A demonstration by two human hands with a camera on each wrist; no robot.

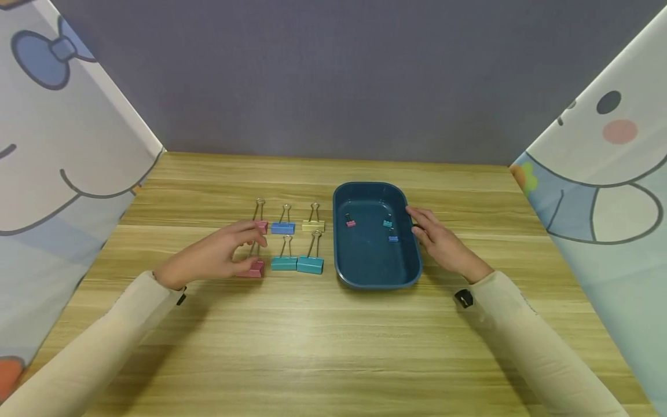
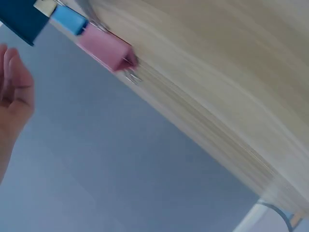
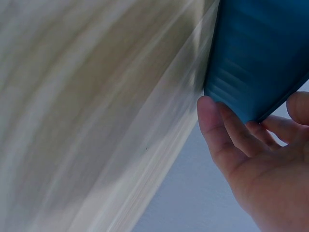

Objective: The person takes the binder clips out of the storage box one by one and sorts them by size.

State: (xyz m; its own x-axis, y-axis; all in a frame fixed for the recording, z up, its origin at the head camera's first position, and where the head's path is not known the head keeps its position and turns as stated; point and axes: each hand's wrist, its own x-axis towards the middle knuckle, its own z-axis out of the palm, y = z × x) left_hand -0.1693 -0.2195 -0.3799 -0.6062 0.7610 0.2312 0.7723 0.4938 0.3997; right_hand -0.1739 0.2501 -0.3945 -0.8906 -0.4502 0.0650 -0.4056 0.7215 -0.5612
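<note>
binder clips [image 1: 283,263] lie on the table [image 1: 323,347] under and beside the left hand [image 1: 219,253], its thumb and fingers curved and spread apart around nothing that shows — whether the thumb touches the nearer pink clip [image 1: 254,270], i cannot tell. the right hand [image 1: 442,248] rests against the tray [image 1: 367,258] at its right edge, fingers fairly straight along the outer wall, pinching nothing.

by the left fingertips is the farther pink clip [image 1: 263,227]; from there toward the tray's left edge come a blue clip [image 1: 283,228], a yellow clip [image 1: 314,226] and two teal clips [image 1: 310,265], making two rows of three. inside the tray, a small pink clip [image 1: 351,223] lies toward the left edge, a small teal clip [image 1: 388,223] and a small blue clip [image 1: 393,238] nearer the right.

the work looks partway: three small ones inside, six large ones outside — all left of the tray, short of the table's far edge.
</note>
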